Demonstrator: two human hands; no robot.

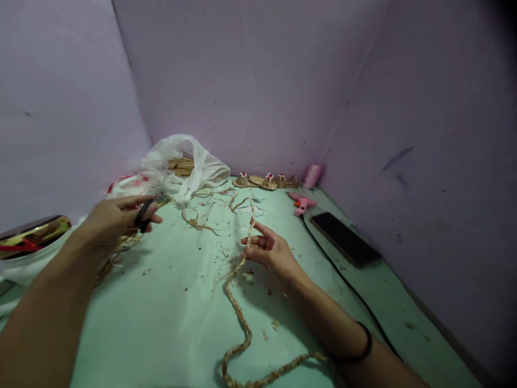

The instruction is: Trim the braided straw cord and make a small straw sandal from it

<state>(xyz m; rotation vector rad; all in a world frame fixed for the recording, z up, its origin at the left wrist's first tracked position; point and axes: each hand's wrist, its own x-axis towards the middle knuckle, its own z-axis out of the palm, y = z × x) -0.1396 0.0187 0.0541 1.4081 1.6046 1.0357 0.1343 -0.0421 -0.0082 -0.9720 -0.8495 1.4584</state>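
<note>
My left hand (125, 215) is raised over the left side of the table, its fingers closed through the black handles of a pair of scissors (142, 215); the blades are hard to make out. Over the middle of the table, my right hand (272, 250) holds a braided straw cord (238, 310) between thumb and fingers. From there the braid runs down in a loose curve toward the near edge and passes by my right forearm. Its thin far end curls away toward the back. Loose straw strands (197, 225) lie between the two hands.
A white plastic bag (202, 167) with straw bundles (181, 166) sits at the back left. Several small straw pieces (269, 183) line the back wall. A pink spool (312, 176), a pink glue gun (304, 205) with a black cable and a phone (345, 238) are at right.
</note>
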